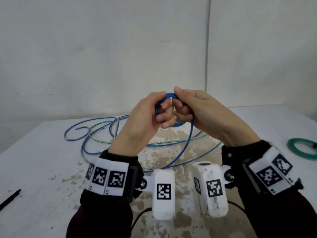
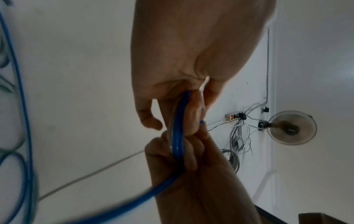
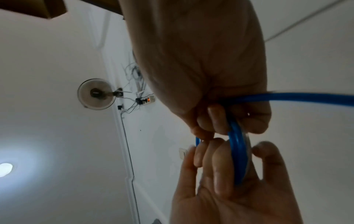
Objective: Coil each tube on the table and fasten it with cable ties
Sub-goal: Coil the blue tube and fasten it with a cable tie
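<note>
A plain whitish wall stands behind a white table (image 1: 42, 152) whose paint is worn to brown patches in the near middle. Above that worn patch I hold a small coil of thin blue plastic tube (image 1: 169, 97) between both hands, raised clear of the surface. My left hand (image 1: 144, 121) has its fingers curled round the left side of the coil, thumb on top; my right hand (image 1: 202, 114) has its fingers clamped on the right side, and the two sets of knuckles touch. From the coil's underside a free length of the blue tube (image 1: 186, 145) drops toward the table and joins the loose blue loops (image 1: 82, 134) lying at far left, so this tube is judged only partly wound. Tangled among those loops lies a thin green-tinted clear tube (image 1: 103, 125), not yet coiled. At the right edge rests a finished green tube coil (image 1: 298, 150), a dark fastening on its right side, though whether that is a cable tie I cannot tell. A black cable tie (image 1: 10, 199) lies at near left. Remaining, by my judgement: the rest of the blue winding, its tie, then the green-tinted tube.
</note>
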Demonstrator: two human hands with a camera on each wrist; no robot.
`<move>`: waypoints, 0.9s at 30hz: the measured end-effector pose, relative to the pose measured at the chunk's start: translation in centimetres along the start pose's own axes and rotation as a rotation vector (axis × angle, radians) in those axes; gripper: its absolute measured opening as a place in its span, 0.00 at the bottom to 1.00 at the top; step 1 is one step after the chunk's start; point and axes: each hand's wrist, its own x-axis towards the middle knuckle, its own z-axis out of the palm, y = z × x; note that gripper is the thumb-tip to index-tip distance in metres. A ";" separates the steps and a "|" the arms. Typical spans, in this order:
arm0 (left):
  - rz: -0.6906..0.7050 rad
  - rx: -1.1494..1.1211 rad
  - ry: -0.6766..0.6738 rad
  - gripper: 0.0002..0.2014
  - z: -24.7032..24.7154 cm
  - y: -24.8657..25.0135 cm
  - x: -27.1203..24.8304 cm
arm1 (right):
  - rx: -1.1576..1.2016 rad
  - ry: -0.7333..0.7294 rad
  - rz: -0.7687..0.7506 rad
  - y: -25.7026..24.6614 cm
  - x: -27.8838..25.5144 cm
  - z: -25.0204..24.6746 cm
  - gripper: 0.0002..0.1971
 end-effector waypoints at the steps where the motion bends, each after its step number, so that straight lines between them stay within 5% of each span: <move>1: 0.017 0.046 -0.004 0.20 0.3 -0.2 0.0 | -0.012 0.004 0.000 0.1 0.0 -0.1 0.21; 5: 0.136 0.077 0.080 0.21 0.7 -0.4 0.1 | 0.085 -0.023 -0.013 0.0 0.0 -0.1 0.21; 10: 0.012 0.165 0.018 0.20 0.1 -0.3 0.0 | -0.066 -0.063 -0.018 0.2 0.0 -0.4 0.19; 15: 0.161 0.027 0.132 0.20 0.1 -0.4 0.1 | 0.170 -0.054 -0.035 0.0 0.1 0.1 0.20; 21: -0.004 0.057 0.033 0.21 -0.2 -0.5 0.2 | 0.060 -0.009 -0.024 0.6 0.3 -0.2 0.18; 27: 0.109 0.010 0.104 0.21 -0.1 -0.5 0.2 | 0.063 -0.021 -0.061 0.4 0.4 0.3 0.18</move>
